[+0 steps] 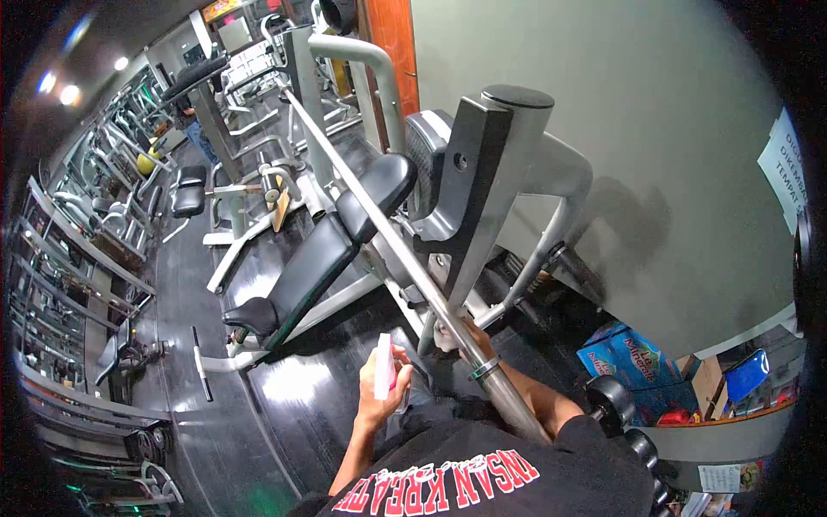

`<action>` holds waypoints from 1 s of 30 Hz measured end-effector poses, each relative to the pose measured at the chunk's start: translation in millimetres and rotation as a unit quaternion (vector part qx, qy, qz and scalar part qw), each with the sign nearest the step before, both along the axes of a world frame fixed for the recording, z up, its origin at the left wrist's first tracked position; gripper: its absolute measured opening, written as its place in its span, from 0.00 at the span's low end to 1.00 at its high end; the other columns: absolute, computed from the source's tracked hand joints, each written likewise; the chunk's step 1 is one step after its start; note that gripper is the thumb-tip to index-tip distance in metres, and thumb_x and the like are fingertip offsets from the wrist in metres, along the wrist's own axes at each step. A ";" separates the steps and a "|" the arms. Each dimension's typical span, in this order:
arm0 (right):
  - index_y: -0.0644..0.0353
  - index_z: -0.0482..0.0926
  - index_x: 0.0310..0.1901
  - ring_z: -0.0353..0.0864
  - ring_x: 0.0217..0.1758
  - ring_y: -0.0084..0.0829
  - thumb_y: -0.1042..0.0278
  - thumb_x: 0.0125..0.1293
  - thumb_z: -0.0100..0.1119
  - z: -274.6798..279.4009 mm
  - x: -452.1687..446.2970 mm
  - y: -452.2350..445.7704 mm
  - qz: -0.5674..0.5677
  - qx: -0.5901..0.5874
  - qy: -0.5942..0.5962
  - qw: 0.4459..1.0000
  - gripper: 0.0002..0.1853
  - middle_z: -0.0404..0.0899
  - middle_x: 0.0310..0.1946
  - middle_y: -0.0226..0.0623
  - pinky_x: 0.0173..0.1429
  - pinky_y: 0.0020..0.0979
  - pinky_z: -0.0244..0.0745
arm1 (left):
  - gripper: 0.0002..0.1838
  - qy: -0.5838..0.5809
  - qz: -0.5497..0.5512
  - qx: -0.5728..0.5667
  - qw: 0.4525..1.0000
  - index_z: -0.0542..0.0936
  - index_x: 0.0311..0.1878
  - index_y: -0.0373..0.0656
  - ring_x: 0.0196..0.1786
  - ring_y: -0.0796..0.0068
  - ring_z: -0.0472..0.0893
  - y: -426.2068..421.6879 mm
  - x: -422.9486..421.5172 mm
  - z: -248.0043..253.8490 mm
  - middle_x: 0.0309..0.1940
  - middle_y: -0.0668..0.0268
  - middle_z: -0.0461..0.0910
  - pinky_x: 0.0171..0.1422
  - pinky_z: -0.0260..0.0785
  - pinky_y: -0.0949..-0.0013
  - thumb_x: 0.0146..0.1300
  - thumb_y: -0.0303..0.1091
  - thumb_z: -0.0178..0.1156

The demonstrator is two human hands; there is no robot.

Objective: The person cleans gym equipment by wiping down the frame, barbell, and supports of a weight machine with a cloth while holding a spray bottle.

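Note:
My left hand (379,386) is closed around a white bottle (384,366) with something pink or red at its side, held upright left of the barbell. My right hand (474,341) is at the barbell (405,258), near its collar (484,369), partly hidden behind the bar. Something whitish (445,334) shows at its fingers, too small to name. The long metal bar runs from the upper left down to my right forearm, across a black padded bench (314,258) and beside a thick grey upright (495,181).
Dumbbells (610,401) stand at the lower right, near a blue carton (629,358) and a blue clipboard-like item (747,376). A grey wall (603,77) rises at the right. Gym machines (228,189) fill the left; a person's legs (200,140) show far back.

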State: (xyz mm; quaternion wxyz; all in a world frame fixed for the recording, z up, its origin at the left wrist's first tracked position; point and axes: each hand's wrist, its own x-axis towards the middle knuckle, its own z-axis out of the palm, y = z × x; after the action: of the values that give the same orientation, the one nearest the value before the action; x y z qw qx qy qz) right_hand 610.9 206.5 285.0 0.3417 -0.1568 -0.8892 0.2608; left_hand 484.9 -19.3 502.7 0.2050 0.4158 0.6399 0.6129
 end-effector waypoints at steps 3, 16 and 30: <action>0.60 0.73 0.57 0.77 0.55 0.41 0.63 0.59 0.59 -17.1 13.5 17.3 0.046 -0.356 -0.160 0.919 0.23 0.78 0.49 0.45 0.57 0.35 0.72 | 0.15 0.009 -0.005 -0.008 1.000 0.70 0.48 0.36 0.23 0.81 0.76 -6.2 -2.8 2.2 0.28 0.66 0.76 0.26 0.69 0.76 0.58 0.21 0.60; 0.61 0.74 0.53 0.72 0.49 0.21 0.62 0.69 0.54 287.4 72.1 -17.9 -0.169 -0.448 0.197 0.855 0.16 0.76 0.45 0.28 0.57 0.25 0.65 | 0.24 -0.148 -0.132 0.016 0.980 0.64 0.59 0.37 0.28 0.82 0.72 -39.8 -39.3 -31.6 0.44 0.64 0.74 0.32 0.70 0.74 0.64 0.34 0.60; 0.61 0.63 0.63 0.73 0.60 0.39 0.55 0.69 0.51 273.4 37.4 -203.3 -0.078 -0.635 0.381 0.667 0.27 0.72 0.58 0.42 0.67 0.43 0.66 | 0.18 0.001 -0.214 -0.073 0.974 0.76 0.39 0.39 0.26 0.80 0.71 -34.8 -61.1 -53.8 0.23 0.69 0.75 0.33 0.67 0.72 0.56 0.42 0.69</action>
State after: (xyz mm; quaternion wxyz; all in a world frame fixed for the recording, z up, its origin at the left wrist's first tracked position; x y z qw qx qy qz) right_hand 648.3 3.2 558.4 0.4876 -0.2912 -0.2853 0.7721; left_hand 423.9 -54.1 448.9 0.3604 0.5275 0.5797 0.5059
